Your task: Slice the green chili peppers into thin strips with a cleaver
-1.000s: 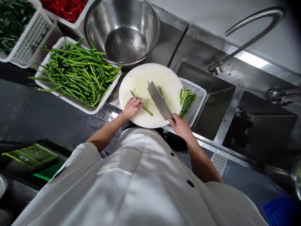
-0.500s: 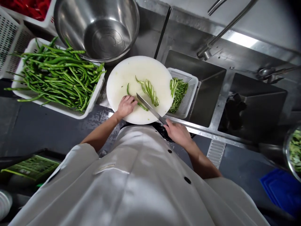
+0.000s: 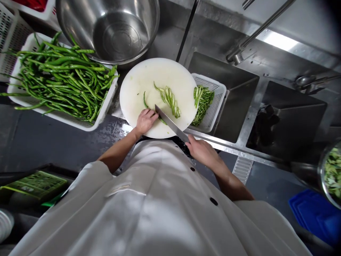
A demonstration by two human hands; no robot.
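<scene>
My right hand (image 3: 201, 150) is wrapped round the handle of a knife (image 3: 172, 125), whose blade slants up and left over a round white cutting board (image 3: 138, 78). With fingers bent, my left hand (image 3: 147, 121) presses a long green chili pepper (image 3: 144, 99) to the board near the blade tip. One end of the pepper curves above the fingers and the other shows past the blade; the middle is hidden. Sliced green chili strips (image 3: 170, 101) lie in a slanting row right of the blade. More cut strips (image 3: 205, 105) fill part of a white perforated basket (image 3: 218, 93) at the board's right.
A white basket (image 3: 106, 106) heaped with whole green chilies (image 3: 64, 78) stands left. Behind it is a large steel bowl (image 3: 119, 35). Steel sinks (image 3: 237, 106) and a faucet (image 3: 236, 57) lie right. A bowl of chopped greens (image 3: 333, 174) is at far right.
The whole view has shifted slightly. Both hands stay in nearly the same places on the board and the knife, and the blade remains beside the left fingers.
</scene>
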